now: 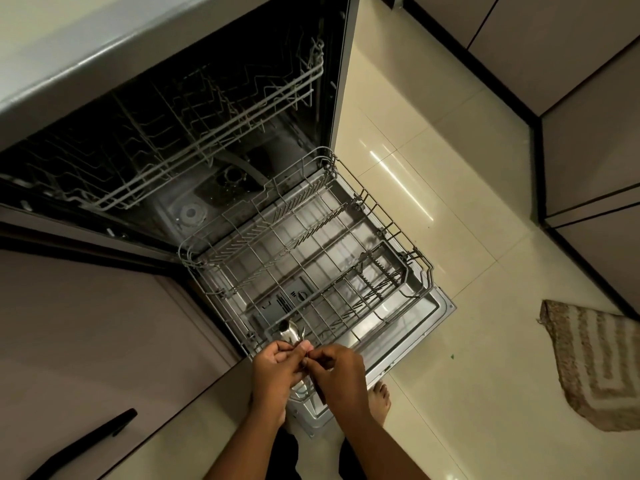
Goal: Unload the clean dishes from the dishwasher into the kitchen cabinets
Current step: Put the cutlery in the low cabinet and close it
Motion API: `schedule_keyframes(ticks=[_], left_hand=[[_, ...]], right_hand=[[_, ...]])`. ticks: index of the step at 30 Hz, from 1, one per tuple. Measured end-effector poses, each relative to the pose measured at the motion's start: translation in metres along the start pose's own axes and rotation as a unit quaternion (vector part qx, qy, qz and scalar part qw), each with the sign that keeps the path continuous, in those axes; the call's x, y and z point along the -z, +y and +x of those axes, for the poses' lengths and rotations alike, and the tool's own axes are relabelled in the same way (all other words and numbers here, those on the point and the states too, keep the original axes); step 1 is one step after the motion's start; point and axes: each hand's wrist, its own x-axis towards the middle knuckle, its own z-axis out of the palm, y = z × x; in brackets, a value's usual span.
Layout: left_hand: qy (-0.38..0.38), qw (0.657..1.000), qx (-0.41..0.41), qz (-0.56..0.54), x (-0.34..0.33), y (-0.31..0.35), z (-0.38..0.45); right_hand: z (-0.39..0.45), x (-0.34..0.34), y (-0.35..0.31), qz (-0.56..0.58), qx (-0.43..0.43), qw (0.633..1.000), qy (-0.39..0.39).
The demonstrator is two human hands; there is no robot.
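The dishwasher stands open below me, its door [433, 317] lying flat. The lower rack [311, 258] is pulled out over the door and shows only bare wire. The upper rack [194, 133] sits inside the dark tub, also bare. Over the rack's near corner, my left hand [277, 368] grips a bunch of steel cutlery [291, 332]; spoon bowls stick out above its fingers. My right hand [337, 372] is beside it and pinches a piece of that cutlery at the handle end. The handles are hidden behind both hands.
A grey countertop [86, 46] overhangs the dishwasher at the upper left. A cabinet front with a black handle [86, 441] is at the lower left. Dark cabinets [588, 116] line the right side. A striped mat [602, 362] lies on the cream tile floor. My bare foot [381, 400] stands by the door's edge.
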Motion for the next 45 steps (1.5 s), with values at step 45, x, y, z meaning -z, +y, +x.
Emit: schedule_keyframes(ticks=[45], left_hand=[[0.044,0.995,0.067,-0.061,0.067,-0.049,-0.134]], right_hand=[[-0.106,0.024,-0.027,0.05,-0.054,0.978,-0.196]])
